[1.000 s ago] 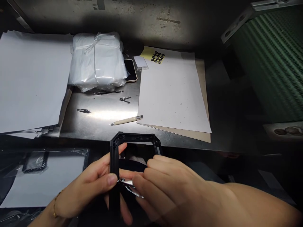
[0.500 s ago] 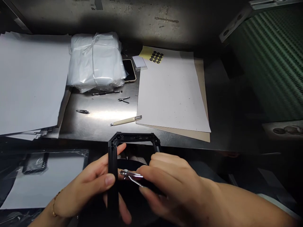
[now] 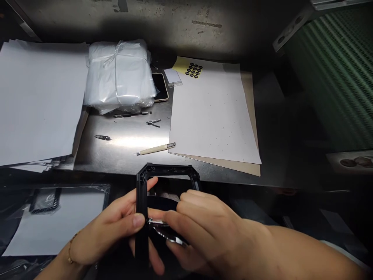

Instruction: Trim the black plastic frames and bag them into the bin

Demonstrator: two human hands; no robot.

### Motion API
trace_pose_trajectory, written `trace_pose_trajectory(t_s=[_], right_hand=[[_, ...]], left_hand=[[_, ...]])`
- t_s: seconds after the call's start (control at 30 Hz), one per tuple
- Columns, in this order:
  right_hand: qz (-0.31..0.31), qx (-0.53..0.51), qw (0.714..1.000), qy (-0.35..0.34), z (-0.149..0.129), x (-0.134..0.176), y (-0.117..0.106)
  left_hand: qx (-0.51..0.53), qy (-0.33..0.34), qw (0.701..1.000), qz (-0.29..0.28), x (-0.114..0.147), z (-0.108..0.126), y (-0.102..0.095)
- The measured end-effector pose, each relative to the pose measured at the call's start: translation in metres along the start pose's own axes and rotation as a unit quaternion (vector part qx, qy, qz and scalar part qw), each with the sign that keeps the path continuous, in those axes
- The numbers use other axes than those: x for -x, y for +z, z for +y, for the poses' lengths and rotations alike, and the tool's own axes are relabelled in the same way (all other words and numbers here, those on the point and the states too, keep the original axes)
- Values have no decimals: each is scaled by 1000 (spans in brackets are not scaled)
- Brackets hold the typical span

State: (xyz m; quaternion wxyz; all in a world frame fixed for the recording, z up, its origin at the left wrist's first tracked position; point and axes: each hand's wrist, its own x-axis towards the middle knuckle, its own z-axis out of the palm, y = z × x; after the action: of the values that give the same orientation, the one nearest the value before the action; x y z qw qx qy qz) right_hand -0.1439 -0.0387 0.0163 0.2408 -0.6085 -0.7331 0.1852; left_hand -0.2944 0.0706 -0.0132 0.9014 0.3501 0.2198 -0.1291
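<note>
A black rectangular frame [image 3: 142,210] with cut corners stands tilted below the table's front edge. My left hand [image 3: 116,221] grips its left side, thumb on the near face and fingers behind and through the opening. Inside the opening, my right hand [image 3: 201,229] holds a pair of shiny metal nail clippers [image 3: 169,235] between thumb and index finger. The clippers' jaw end lies against the inner edge of the frame's left side, close to my left thumb. The lower part of the frame is dark and partly hidden by my right hand.
On the metal table [image 3: 122,157] lie a craft knife [image 3: 155,149], a pen [image 3: 132,114], a second clipper [image 3: 153,123] and a small black piece [image 3: 102,137]. Behind are tied plastic bags [image 3: 119,76], a phone [image 3: 161,87], white sheets [image 3: 214,116] and round stickers [image 3: 194,70]. More paper [image 3: 37,101] is stacked left.
My right hand has shifted slightly left and down, bringing the clippers against the frame's left side, with their lever turned. My left hand keeps its hold on the frame.
</note>
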Motion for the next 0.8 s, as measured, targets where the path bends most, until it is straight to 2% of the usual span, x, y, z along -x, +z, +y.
trace_pose_trajectory(t_s=[0.07, 0.17, 0.27, 0.33, 0.43, 0.57, 0.73, 0.8], right_hand=[[-47, -17, 999, 11, 1, -3, -4], [-73, -107, 991, 16, 4, -5, -13], [-102, -225, 969, -9, 7, -4, -22], [-113, -263, 958, -20, 10, -1, -24], [-41, -204, 978, -7, 14, 6, -21], [38, -82, 995, -31, 12, 10, -15], [70, 14, 997, -2, -8, -5, -15], [61, 36, 997, -25, -10, -5, -12]], left_hand=[[-2, -4, 1000, 9, 0, 0, 1], [-10, -4, 1000, 25, 3, -1, 1], [5, -11, 999, 45, 5, -1, 1], [17, -18, 997, 70, 6, -1, 1], [16, -8, 997, 74, 8, 1, 3], [0, 0, 997, 74, 10, 2, 4], [-53, -12, 998, 30, 13, 1, 1], [-63, -22, 996, 52, 13, 2, 2]])
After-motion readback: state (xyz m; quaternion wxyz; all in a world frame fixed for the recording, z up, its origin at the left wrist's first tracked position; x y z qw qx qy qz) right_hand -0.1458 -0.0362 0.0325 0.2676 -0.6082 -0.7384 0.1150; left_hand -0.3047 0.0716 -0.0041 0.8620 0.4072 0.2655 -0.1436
